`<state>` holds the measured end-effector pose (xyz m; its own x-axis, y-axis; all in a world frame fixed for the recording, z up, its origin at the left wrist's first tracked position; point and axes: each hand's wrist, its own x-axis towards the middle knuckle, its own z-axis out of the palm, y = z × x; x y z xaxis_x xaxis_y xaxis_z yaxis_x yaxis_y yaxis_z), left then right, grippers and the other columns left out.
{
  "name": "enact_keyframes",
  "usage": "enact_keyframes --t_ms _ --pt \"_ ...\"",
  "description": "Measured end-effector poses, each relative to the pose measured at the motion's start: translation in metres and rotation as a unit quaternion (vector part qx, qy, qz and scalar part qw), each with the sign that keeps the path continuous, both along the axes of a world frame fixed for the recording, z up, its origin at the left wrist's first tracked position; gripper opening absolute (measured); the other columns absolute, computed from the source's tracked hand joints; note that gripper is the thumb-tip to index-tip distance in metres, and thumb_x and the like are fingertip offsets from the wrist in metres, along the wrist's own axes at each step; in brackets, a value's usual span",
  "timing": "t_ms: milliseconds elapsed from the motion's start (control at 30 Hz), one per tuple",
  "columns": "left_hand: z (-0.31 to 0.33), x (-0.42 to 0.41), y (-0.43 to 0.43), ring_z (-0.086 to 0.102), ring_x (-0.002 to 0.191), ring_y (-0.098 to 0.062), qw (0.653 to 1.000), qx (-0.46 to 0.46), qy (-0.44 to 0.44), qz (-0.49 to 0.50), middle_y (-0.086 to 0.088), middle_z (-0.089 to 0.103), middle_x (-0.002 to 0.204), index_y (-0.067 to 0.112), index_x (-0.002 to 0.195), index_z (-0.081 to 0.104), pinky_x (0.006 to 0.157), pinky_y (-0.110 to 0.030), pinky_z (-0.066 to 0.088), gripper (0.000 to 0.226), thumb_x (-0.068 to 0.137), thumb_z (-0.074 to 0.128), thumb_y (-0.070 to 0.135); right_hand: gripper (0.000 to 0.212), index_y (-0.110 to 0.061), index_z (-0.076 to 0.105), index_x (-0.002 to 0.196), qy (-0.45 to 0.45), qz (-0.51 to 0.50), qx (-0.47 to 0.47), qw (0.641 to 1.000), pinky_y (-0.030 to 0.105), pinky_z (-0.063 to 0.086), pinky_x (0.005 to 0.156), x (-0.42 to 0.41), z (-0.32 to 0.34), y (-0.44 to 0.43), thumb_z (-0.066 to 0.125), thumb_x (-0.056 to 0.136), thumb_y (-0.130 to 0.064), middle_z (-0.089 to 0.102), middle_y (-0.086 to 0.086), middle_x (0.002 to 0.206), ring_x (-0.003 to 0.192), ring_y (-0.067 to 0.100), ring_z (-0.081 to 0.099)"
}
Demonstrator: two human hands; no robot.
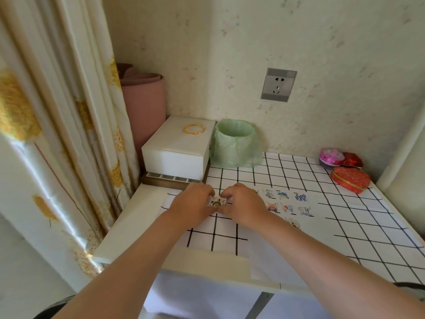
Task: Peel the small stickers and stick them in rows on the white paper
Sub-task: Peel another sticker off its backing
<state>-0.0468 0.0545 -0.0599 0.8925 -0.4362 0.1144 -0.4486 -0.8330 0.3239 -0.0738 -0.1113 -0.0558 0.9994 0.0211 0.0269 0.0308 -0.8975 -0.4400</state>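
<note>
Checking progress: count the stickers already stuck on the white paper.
8 stickers: four in the top row, the leftmost partly hidden by the right hand; three in the second; one below. It may hide more.

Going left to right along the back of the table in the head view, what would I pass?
Pink roll → white box → green-lined bin → pink pouch → red case.

Eight small stickers [283,195] on one white paper [287,249] (one half hidden by the right hand [243,206]); a ninth sticker [216,201] pinched between that and the left hand [195,201]. One white box [177,148], one green-lined bin [234,143], three trinket cases [350,179].
</note>
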Motion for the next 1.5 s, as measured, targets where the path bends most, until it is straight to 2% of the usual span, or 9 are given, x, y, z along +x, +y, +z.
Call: enact_keyframes --t_ms 200,333,467,633,800,967,1267,1367,1500 --pt "0.006 -0.005 0.0 0.057 0.089 -0.01 0.997 -0.07 0.029 0.012 0.01 0.06 0.099 0.028 0.112 0.05 0.078 -0.032 0.054 0.037 0.084 0.074 0.028 0.03 -0.03 0.074 0.111 -0.009 0.0 0.052 0.999 0.032 0.052 0.088 -0.003 0.005 -0.003 0.079 0.082 -0.036 0.069 -0.012 0.107 0.1 0.01 0.063" --pt "0.011 -0.008 -0.001 0.058 0.082 -0.008 0.993 -0.103 0.058 0.023 0.012 0.059 0.089 0.03 0.115 0.048 0.069 -0.024 0.047 0.033 0.09 0.069 0.025 0.012 -0.029 0.077 0.096 -0.022 -0.015 0.125 0.992 0.027 0.051 0.077 -0.001 0.003 -0.004 0.077 0.084 -0.029 0.072 -0.014 0.092 0.087 0.005 0.065" --pt "0.022 -0.006 -0.003 0.062 0.081 -0.007 0.974 -0.188 0.118 0.044 0.014 0.063 0.09 0.031 0.098 0.061 0.065 -0.02 0.046 0.012 0.095 0.06 0.019 0.005 -0.021 0.079 0.09 0.034 -0.041 0.288 0.956 0.015 0.046 0.056 -0.002 0.021 -0.012 0.076 0.086 -0.019 0.074 -0.007 0.078 0.058 -0.001 0.061" --pt "0.038 -0.011 -0.018 0.072 0.069 -0.015 0.932 -0.299 0.192 0.075 0.0 0.074 0.091 0.024 0.093 0.067 0.065 -0.029 0.056 0.018 0.092 0.054 0.011 0.008 -0.019 0.078 0.093 0.107 -0.075 0.376 0.918 0.023 0.043 0.056 -0.011 0.043 -0.029 0.075 0.089 -0.025 0.078 -0.003 0.081 0.059 0.011 0.061" --pt "0.05 -0.016 -0.04 0.073 0.071 -0.017 0.91 -0.345 0.224 0.06 -0.002 0.07 0.091 0.023 0.1 0.065 0.072 -0.038 0.058 0.011 0.093 0.061 0.015 0.009 -0.016 0.079 0.089 0.097 -0.082 0.372 0.919 0.019 0.042 0.047 -0.022 0.058 -0.051 0.081 0.084 -0.023 0.077 0.001 0.079 0.056 0.012 0.063" --pt "0.062 -0.019 -0.062 0.067 0.06 -0.008 0.897 -0.381 0.221 0.036 -0.008 0.062 0.084 0.02 0.097 0.067 0.062 -0.023 0.057 0.007 0.09 0.07 0.019 0.011 -0.014 0.078 0.092 0.096 -0.084 0.4 0.907 0.028 0.045 0.056 -0.026 0.069 -0.073 0.077 0.087 -0.024 0.078 0.003 0.084 0.061 0.017 0.066" --pt "0.067 -0.009 -0.102 0.061 0.069 -0.008 0.913 -0.321 0.251 0.018 -0.01 0.07 0.097 0.018 0.097 0.067 0.055 -0.017 0.05 0.007 0.092 0.064 0.014 0.006 -0.013 0.078 0.09 0.076 -0.086 0.383 0.917 0.029 0.042 0.054 -0.032 0.065 -0.11 0.075 0.085 -0.016 0.076 0.004 0.079 0.062 0.016 0.066" --pt "0.063 -0.007 -0.114 0.062 0.07 -0.008 0.923 -0.294 0.249 0.006 -0.003 0.068 0.087 0.02 0.094 0.067 0.059 -0.021 0.051 0.005 0.089 0.067 0.019 0.006 -0.011 0.078 0.087 0.057 -0.083 0.366 0.925 0.035 0.042 0.058 -0.032 0.063 -0.116 0.074 0.083 -0.013 0.076 0.007 0.08 0.06 0.015 0.066" --pt "0.065 -0.006 -0.128 0.067 0.062 -0.004 0.915 -0.318 0.249 0.014 0.002 0.069 0.08 0.017 0.095 0.069 0.058 -0.019 0.048 0.005 0.09 0.068 0.019 0.011 -0.014 0.077 0.092 0.05 -0.095 0.388 0.915 0.03 0.046 0.058 -0.033 0.065 -0.127 0.068 0.091 -0.02 0.077 0.001 0.085 0.063 0.015 0.065"
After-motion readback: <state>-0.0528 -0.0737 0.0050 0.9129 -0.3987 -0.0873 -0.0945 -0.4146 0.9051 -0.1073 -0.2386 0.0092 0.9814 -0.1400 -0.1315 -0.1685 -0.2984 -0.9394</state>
